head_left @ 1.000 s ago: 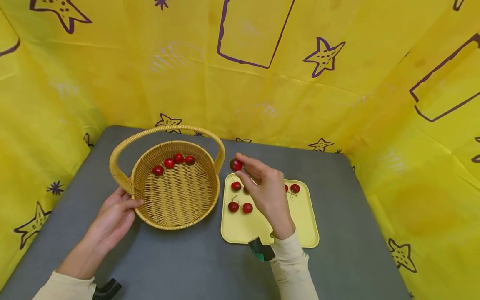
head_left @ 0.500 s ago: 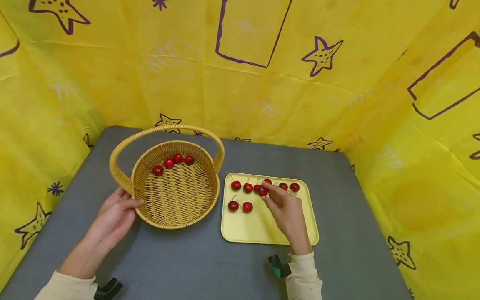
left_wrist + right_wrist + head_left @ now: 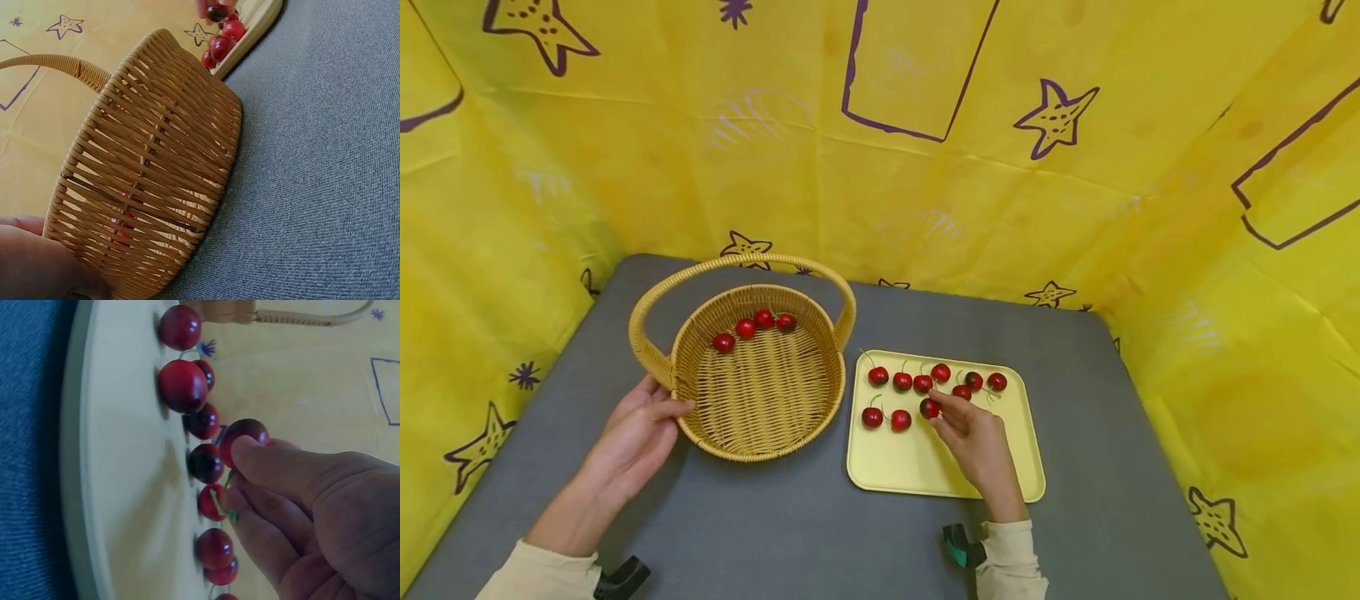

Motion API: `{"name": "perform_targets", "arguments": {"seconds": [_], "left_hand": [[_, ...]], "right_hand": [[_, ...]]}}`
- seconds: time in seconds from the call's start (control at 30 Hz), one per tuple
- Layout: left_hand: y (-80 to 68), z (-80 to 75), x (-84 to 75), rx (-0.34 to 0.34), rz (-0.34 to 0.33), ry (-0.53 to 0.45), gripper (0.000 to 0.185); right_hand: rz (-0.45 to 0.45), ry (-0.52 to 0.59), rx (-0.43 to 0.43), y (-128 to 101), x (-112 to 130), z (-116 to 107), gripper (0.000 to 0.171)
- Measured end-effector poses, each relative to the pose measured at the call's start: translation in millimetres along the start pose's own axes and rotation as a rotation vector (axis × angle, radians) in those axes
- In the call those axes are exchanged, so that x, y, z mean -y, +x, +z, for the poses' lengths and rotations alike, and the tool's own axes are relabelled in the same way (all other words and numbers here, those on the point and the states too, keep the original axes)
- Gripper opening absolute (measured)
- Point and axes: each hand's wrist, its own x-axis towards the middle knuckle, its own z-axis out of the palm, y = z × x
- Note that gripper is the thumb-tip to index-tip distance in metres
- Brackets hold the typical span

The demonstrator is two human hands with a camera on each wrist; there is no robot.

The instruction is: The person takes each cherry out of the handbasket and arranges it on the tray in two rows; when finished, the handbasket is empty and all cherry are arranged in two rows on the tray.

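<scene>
Right hand point(image 3: 982, 443): clamped on one cherry point(image 3: 929, 408), shifted since a second ago from above far-left corner of tray point(image 3: 917, 475) to beside leftward cherry pair point(image 3: 901, 420), hence roughly in line. Farther left: basket point(image 3: 763, 402), gripped by left hand point(image 3: 638, 432).

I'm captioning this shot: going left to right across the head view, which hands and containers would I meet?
Left hand, wicker basket, pale yellow tray. The right hand overlaps the tray, so I omit it.

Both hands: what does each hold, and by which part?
The right hand pinches a cherry by its body; the left hand holds the basket by its rim.
</scene>
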Motion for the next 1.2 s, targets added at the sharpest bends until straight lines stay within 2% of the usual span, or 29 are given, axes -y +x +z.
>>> {"name": "perform_targets", "arguments": {"seconds": [0.37,0.6,0.8,1.07,1.2], "left_hand": [[-1.3,1.5,-1.4,-0.007,-0.007,-0.002,0.094],[-1.1,1.0,-1.8,-0.003,0.002,0.001,0.093],[-2.9,2.1,-1.6,-0.014,-0.017,0.009,0.093],[-3.3,4.9,-3.8,-0.030,-0.032,0.032,0.094],[-2.0,5.6,-4.8,-0.019,-0.029,0.028,0.094]], "right_hand": [[-0.050,-0.111,0.027,1.8,-9.9,6.9,0.041],[-0.077,-0.199,0.054,2.3,-8.1,10.5,0.042],[-0.098,-0.266,0.065,3.4,-3.5,10.1,0.043],[-0.144,-0.286,0.036,7.2,19.3,-2.5,0.046],[-0.217,-0.203,0.010,12.2,42.1,-8.6,0.048]]}}
